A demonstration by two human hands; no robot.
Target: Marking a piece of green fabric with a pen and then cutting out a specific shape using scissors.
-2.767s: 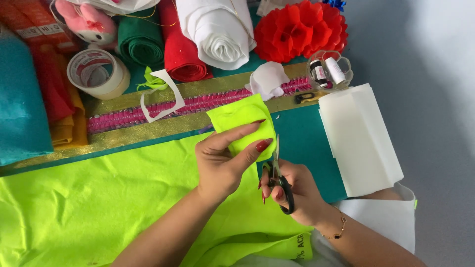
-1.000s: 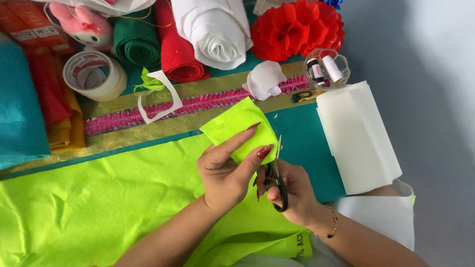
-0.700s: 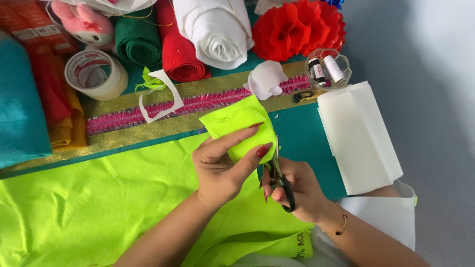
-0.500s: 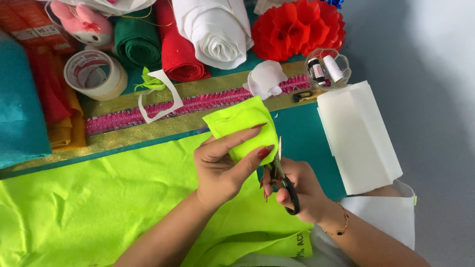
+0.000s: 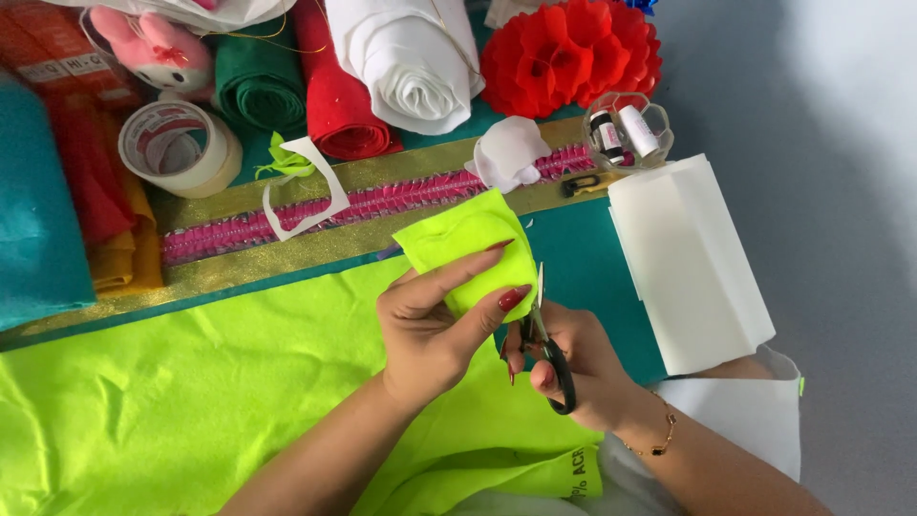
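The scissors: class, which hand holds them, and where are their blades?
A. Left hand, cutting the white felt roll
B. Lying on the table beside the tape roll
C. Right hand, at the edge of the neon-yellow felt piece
C: the right hand grips the scissors, blades at the edge of the neon-yellow felt piece pinched by the left hand.

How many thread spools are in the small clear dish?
2. A dark spool lies on the left and a white spool on the right, side by side in the clear dish. Others may be hidden beneath.
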